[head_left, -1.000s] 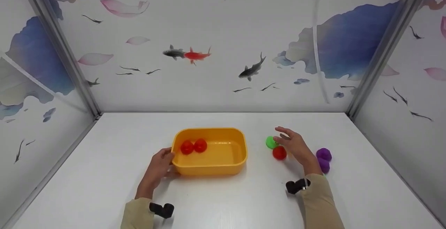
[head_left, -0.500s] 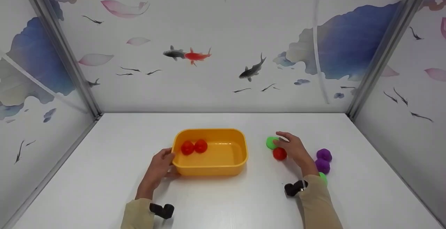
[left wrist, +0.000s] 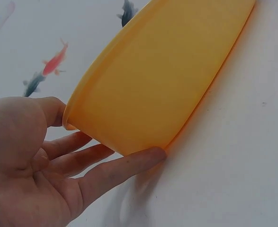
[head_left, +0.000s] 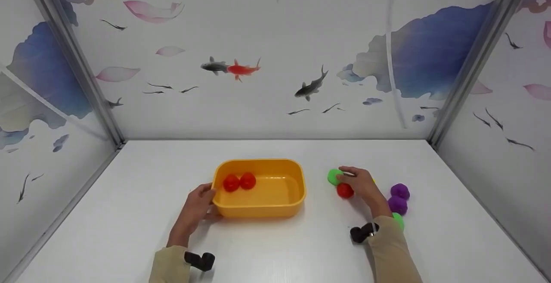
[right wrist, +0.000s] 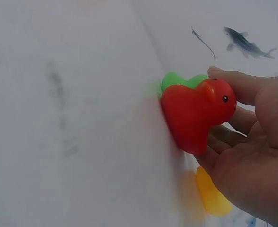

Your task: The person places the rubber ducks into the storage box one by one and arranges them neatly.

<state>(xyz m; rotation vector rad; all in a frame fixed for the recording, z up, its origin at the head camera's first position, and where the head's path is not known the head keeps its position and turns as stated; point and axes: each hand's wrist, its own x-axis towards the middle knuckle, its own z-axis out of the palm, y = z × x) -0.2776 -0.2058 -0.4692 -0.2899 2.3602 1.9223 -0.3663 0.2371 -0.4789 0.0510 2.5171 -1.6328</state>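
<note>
My left hand [head_left: 196, 205] grips the left end of a yellow plastic tub [head_left: 258, 211], thumb at the rim and fingers underneath in the left wrist view. Two red toys [head_left: 239, 181], rounded and touching, lie inside the tub on its left side. Right of the tub, my right hand [head_left: 363, 187] holds a red toy duck [right wrist: 191, 113], thumb at one side of its head and fingers behind its body. The duck appears to stand on the table. A green toy [head_left: 334, 177] sits against it, partly hidden behind it in the right wrist view.
A yellow toy [right wrist: 212, 194] lies beside the right hand, mostly hidden in the head view. Farther right are two purple toys [head_left: 398, 199] and another green toy [head_left: 397, 221], partly behind the sleeve. Printed panels [head_left: 275, 115] wall the white table [head_left: 275, 248] at back and sides.
My right hand has lowered and closed in around the red duck beside the green toy. The left hand and the tub have stayed in place.
</note>
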